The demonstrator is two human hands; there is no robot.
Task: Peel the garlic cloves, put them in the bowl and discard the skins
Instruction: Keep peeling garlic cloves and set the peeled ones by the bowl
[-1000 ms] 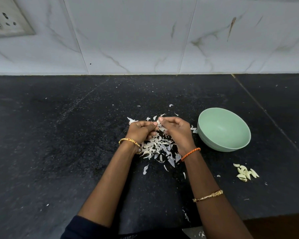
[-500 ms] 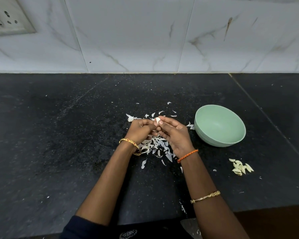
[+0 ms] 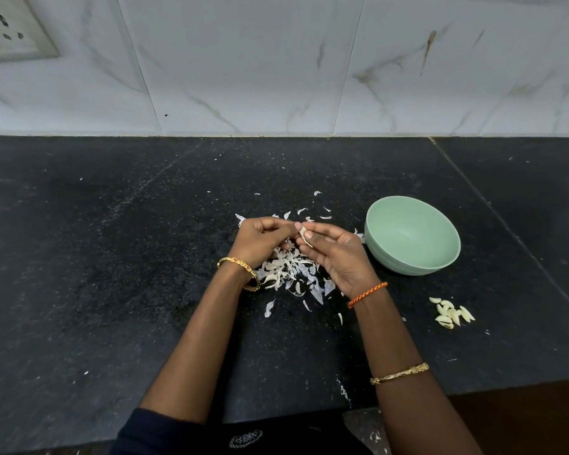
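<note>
A small pale garlic clove (image 3: 304,236) is pinched between the fingertips of my left hand (image 3: 263,239) and my right hand (image 3: 337,254), held just above a heap of white garlic skins (image 3: 293,274) on the black counter. A light green bowl (image 3: 440,257) stands to the right of my right hand, and no cloves show inside it. Several peeled cloves (image 3: 452,313) lie in a small group on the counter in front of the bowl.
Loose skin flakes (image 3: 316,211) are scattered behind and in front of the heap. The black stone counter (image 3: 112,257) runs back to a white marble-tiled wall with a socket plate (image 3: 10,31) at the upper left. The counter's front edge runs near my body.
Both hands stay together over the skin heap, working the same clove; my right hand has turned more palm-up. The camera has shifted slightly, so the bowl sits a little differently in view.
</note>
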